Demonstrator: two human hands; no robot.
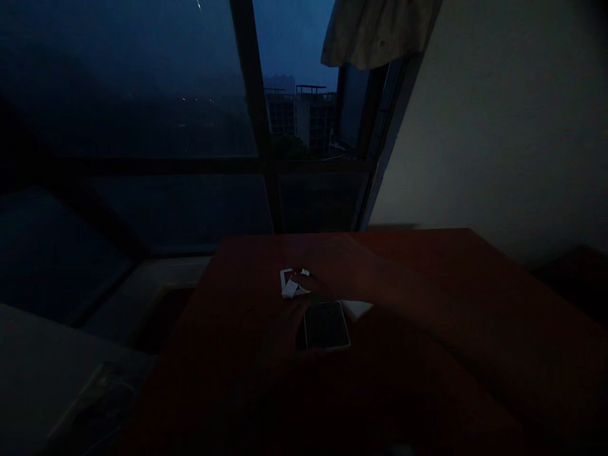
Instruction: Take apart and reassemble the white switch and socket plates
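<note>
The room is very dark and details are faint. A small square box (327,325) with a dark face and a pale rim lies on the reddish-brown table (228,304). My left hand (282,332) grips its left side, fingers at the upper left edge and thumb along the bottom. Beyond it, my right hand (342,266) reaches across from the right, its fingertips closed over a white paper piece (291,289). Under those fingertips a flat white-bordered piece (284,276) shows in part. A white triangular corner (357,309) of something pokes out below my right wrist.
Past the table's far edge stands a dark-framed window (270,166), with buildings outside. A curtain (380,31) hangs at its upper right. A pale wall (498,126) rises on the right. Unclear items (102,396) sit low at the left.
</note>
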